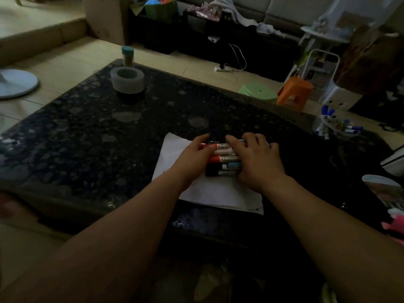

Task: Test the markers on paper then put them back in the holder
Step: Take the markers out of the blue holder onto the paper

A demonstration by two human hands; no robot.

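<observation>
Left hand (194, 159) grips markers (223, 159) on paper (209, 193); right hand (258, 162) likewise.

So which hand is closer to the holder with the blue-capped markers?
Right. The right hand holds the markers on the paper, the holder off to its right; the left hand holds their other end, farther from it.

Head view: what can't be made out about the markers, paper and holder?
All head view.
- markers: count and right ends hidden under the right hand; left ends behind the left hand.
- paper: any test marks covered by hands or lost in dim light.
- holder: small and dim at far right; contents unclear.
- Grip of either hand: unclear.
</observation>
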